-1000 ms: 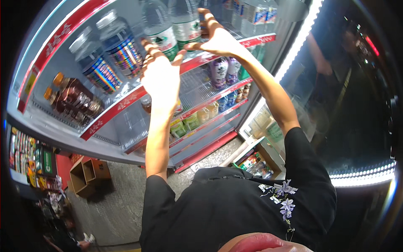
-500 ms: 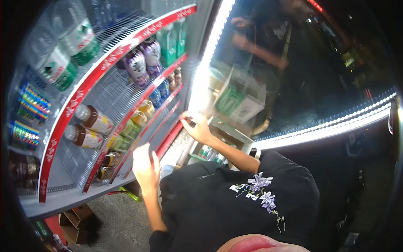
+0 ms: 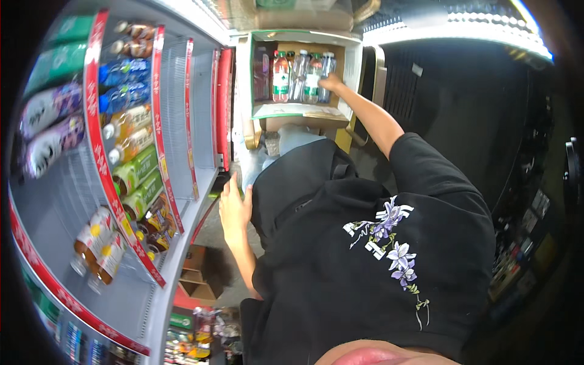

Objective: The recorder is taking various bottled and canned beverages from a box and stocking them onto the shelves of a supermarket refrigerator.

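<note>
An open carton in front of me holds several upright bottles, some clear and some with red-tinted contents and green-and-white labels. My right hand reaches over the carton's right side and is against a clear bottle. The fingers are small and blurred, so their grip on it does not show. Low beside the fridge's edge, my left hand is held up with fingers apart and nothing in it. Next to it, the fridge shelf bears drink bottles, including green-labelled ones.
Purple-and-white bottles and blue bottles lie on the shelves at left. Red strips edge the shelves. An open brown cardboard box is on the floor below. The fridge's glass door with a light strip stretches across the upper right.
My view has turned toward the carton. My right hand has moved from near the lit door edge to the bottles in it. My left hand has dropped back from the shelf fronts.
</note>
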Demonstrator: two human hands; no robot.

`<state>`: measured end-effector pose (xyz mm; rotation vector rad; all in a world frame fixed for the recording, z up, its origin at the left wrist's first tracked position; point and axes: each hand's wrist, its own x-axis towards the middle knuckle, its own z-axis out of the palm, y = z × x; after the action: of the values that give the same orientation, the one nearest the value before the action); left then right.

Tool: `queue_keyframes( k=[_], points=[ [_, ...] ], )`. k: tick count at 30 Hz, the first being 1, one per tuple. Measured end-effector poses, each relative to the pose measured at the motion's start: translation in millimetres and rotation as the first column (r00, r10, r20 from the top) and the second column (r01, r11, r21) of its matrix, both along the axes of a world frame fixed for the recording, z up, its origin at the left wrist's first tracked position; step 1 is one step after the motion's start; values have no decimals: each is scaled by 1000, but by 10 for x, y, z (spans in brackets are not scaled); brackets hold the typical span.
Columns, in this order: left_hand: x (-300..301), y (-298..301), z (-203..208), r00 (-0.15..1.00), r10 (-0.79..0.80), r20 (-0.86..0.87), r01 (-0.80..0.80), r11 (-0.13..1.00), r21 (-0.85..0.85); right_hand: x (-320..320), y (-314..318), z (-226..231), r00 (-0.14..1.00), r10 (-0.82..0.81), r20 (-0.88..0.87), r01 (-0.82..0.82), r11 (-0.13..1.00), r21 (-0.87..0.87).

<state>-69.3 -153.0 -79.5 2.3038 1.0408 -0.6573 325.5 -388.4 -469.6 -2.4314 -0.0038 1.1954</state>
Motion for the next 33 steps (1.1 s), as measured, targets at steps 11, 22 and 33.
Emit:
queue_keyframes(
  k=[11,22,33],
  points=[
    [1283,168,-18,952,-264,154,247,961,121,-635,452,44,928,242,285,-101,896,-431],
    [1524,-136,-150,875,-420,240,423,905,42,-699,587,-74,947,-27,319,114,960,-257],
    [1128,-52,-78,930,-355,100,353,935,32,-546,429,-362,969,-150,197,178,975,-132]
  ],
)
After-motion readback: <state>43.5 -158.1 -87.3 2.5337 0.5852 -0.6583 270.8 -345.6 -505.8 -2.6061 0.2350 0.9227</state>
